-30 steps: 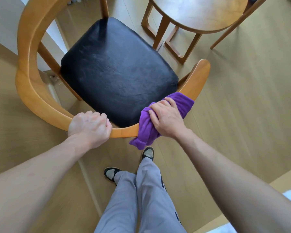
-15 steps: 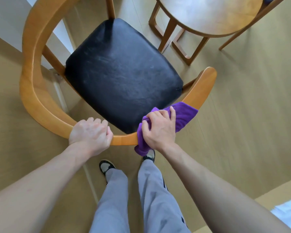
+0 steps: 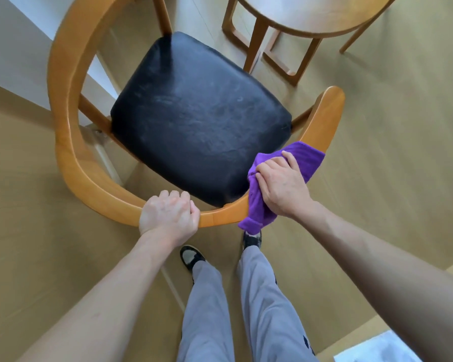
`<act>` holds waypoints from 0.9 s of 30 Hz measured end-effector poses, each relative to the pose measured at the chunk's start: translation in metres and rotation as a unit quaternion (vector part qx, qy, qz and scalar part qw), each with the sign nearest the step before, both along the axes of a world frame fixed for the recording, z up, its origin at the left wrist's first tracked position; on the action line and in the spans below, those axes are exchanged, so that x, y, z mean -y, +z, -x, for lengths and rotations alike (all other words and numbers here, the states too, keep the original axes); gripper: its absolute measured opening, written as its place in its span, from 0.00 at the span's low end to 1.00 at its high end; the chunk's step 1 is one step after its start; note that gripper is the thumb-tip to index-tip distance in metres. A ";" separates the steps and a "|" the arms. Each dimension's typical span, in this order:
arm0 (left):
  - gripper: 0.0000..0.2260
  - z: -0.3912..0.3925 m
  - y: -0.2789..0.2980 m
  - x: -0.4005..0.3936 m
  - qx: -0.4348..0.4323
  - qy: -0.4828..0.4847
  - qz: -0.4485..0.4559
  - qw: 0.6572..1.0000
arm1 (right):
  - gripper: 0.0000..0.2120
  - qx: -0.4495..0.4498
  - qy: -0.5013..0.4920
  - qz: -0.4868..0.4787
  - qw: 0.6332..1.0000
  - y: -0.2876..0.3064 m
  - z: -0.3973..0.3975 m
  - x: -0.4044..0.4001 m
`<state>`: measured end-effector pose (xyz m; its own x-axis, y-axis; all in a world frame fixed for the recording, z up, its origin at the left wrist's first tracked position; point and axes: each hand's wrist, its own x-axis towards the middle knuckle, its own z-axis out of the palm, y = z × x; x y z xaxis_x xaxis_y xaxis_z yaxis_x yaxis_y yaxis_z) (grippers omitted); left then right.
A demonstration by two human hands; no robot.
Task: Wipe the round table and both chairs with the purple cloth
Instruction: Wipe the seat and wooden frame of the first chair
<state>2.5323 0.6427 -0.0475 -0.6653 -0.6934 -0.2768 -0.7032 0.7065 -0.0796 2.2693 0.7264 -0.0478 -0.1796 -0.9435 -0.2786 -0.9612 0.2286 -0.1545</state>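
- Pale wood flooring (image 3: 403, 152) filled the scene, with broad bare stretches to the right of the chair and at the lower left.
- A wooden chair (image 3: 71, 163) stood in the middle, its curved back rail sweeping from upper left, round the near side, to a blunt free end at the right.
- Its black padded seat (image 3: 199, 121) sat inside that curve, with the front edge facing the table.
- The left hand (image 3: 168, 218) gripped the near part of the rail, fingers curled over the top edge and pressed together.
- The right hand (image 3: 283, 186) held the purple cloth (image 3: 306, 155) against the rail's right stretch; the fingers lay close together over the cloth, slightly bent, and the thumb could not be seen.
- The cloth wrapped over the rail, one end bunched and hanging below its outer edge, the other spread flat toward the rail's free end.
- A short length of bare rail separated the two hands.
- The round table (image 3: 311, 19) stood beyond the chair at the top, only its near edge and legs in view; its closest leg was just beside the seat's far corner.
- A slanted wooden leg (image 3: 361, 30) of other furniture crossed the top right, near the table.
- A white wall (image 3: 16, 56) ran close behind the chair's left side, leaving little room there.
- The person's grey trouser legs (image 3: 246, 309) and dark shoes stood just below the rail.
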 end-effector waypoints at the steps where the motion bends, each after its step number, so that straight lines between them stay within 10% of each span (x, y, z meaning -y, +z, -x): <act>1: 0.16 0.001 -0.002 -0.001 -0.001 -0.002 -0.003 1.000 | 0.12 -0.002 -0.037 0.014 0.999 -0.003 -0.007 -0.001; 8: 0.14 -0.003 0.000 0.003 -0.017 -0.005 -0.028 0.999 | 0.14 0.016 -0.146 0.031 0.989 -0.007 -0.077 -0.002; 19: 0.18 -0.037 0.005 0.043 -0.030 -0.007 0.017 0.999 | 0.19 0.032 0.070 -0.028 0.997 0.008 -0.027 -0.001; 27: 0.17 -0.036 -0.002 0.039 -0.039 -0.012 0.032 0.999 | 0.15 0.068 -0.085 0.040 0.993 -0.004 -0.018 0.002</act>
<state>2.5687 0.6041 -0.0490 -0.6996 -0.6915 -0.1798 -0.6918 0.7185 -0.0713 2.2869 0.7244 -0.0515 -0.3047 -0.9227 -0.2363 -0.8781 0.3682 -0.3055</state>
